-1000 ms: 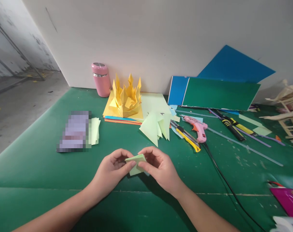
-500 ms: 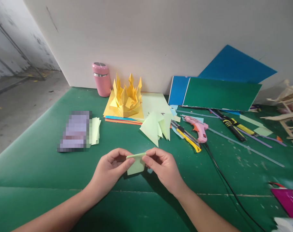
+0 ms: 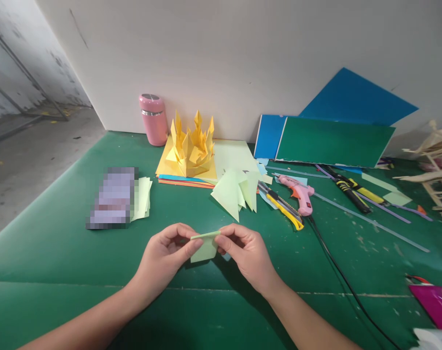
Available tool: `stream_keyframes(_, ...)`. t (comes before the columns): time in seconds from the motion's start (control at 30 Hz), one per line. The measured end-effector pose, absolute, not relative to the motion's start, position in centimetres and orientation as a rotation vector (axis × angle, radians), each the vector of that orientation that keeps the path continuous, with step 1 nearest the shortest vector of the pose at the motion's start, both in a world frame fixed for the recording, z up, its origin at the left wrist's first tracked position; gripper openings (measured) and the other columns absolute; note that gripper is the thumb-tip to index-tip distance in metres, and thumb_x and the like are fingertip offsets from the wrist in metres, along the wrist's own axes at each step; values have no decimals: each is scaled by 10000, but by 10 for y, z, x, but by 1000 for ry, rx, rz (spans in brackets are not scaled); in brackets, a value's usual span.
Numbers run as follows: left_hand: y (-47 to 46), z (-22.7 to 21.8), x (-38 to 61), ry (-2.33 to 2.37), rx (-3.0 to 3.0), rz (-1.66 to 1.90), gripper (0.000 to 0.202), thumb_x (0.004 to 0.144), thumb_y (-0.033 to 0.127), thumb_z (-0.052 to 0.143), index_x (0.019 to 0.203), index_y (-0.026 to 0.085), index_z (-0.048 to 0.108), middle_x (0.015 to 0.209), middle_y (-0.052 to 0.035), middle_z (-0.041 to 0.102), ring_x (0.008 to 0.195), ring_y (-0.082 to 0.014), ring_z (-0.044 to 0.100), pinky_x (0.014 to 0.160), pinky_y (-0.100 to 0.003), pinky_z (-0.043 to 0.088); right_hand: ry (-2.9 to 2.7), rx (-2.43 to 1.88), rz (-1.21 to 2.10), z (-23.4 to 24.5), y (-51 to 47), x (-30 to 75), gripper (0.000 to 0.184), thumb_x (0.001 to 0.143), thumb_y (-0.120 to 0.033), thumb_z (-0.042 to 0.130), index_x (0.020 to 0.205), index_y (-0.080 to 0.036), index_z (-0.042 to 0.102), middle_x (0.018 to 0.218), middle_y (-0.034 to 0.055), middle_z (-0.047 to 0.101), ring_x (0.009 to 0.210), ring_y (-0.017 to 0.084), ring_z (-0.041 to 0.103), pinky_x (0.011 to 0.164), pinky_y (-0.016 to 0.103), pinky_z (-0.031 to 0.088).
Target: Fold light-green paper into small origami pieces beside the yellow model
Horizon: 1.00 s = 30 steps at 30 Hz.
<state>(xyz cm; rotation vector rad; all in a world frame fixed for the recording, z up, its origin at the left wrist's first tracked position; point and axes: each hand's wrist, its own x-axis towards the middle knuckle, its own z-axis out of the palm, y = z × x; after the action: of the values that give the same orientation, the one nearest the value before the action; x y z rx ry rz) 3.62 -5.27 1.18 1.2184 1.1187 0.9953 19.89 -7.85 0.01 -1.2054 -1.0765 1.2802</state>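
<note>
A small piece of light green paper (image 3: 205, 251) is held above the green table, its top edge folded over in a narrow strip. My left hand (image 3: 169, 250) pinches the left end of that fold between thumb and fingers. At the right end, my right hand (image 3: 246, 253) grips the same edge, thumb in front. Beyond the hands lie several folded light green paper pieces (image 3: 228, 190). A stack of light green slips (image 3: 143, 197) sits to the left, partly beside a blurred-out phone-like object (image 3: 114, 197).
A yellow folded-paper crown (image 3: 191, 153) stands on coloured sheets, with a pink flask (image 3: 154, 121) behind. Rightward lie a yellow utility knife (image 3: 282, 209), a pink glue gun (image 3: 297, 192) with its black cord (image 3: 337, 265), and pliers (image 3: 352, 192). Blue and green boards (image 3: 333, 143) lean on the wall.
Almost nothing differs. The lower part of the held paper has tilted up slightly; both hands keep their places and their hold on the fold.
</note>
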Motion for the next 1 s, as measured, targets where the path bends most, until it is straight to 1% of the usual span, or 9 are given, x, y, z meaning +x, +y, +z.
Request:
stream_keyframes(0.2, -52, 10, 36, 1126, 1170, 994, 204, 589, 303, 759, 594, 174, 600, 612, 23, 587, 530, -94, 490, 464, -188, 411, -1071, -1203, 1291, 0, -78, 199, 214, 709, -371, 678, 634, -180, 616, 533, -29, 540, 519, 105, 480, 520, 237, 410)
stream_keyframes(0.47, -53, 12, 35, 1103, 1169, 1003, 190, 613, 308, 750, 608, 171, 619, 652, 12, 595, 553, -91, 490, 481, -182, 403, -1110, -1178, 1277, 0, -79, 199, 229, 732, -385, 670, 650, -179, 615, 566, -23, 552, 551, 108, 492, 548, 239, 418)
stream_keyframes(0.6, -53, 12, 35, 1117, 1189, 1008, 220, 609, 333, 756, 605, 168, 610, 641, 8, 592, 538, -96, 481, 464, -193, 396, -1109, -1188, 1282, 0, -79, 199, 237, 735, -398, 668, 658, -180, 619, 567, -20, 555, 551, 113, 497, 548, 245, 423)
stream_keyframes(0.77, -54, 14, 34, 1095, 1241, 998, 240, 652, 364, 738, 609, 170, 603, 630, 7, 582, 540, -101, 480, 472, -200, 404, -1127, -1189, 1279, 2, -80, 200, 252, 743, -419, 661, 654, -189, 608, 568, -22, 549, 555, 117, 500, 559, 253, 428)
stream_keyframes(0.9, -54, 14, 35, 1092, 1298, 1014, 260, 661, 399, 730, 611, 175, 608, 626, 3, 587, 545, -111, 496, 477, -209, 419, -1137, -1200, 1267, 1, -79, 200, 272, 739, -445, 663, 651, -195, 606, 566, -20, 550, 553, 124, 508, 561, 261, 439)
stream_keyframes(1.0, -54, 14, 35, 1090, 1348, 1047, 236, 675, 380, 725, 619, 178, 616, 638, -4, 604, 567, -121, 525, 496, -214, 442, -1127, -1189, 1278, 0, -79, 199, 242, 734, -435, 670, 716, -197, 627, 593, -22, 562, 554, 120, 517, 555, 254, 443)
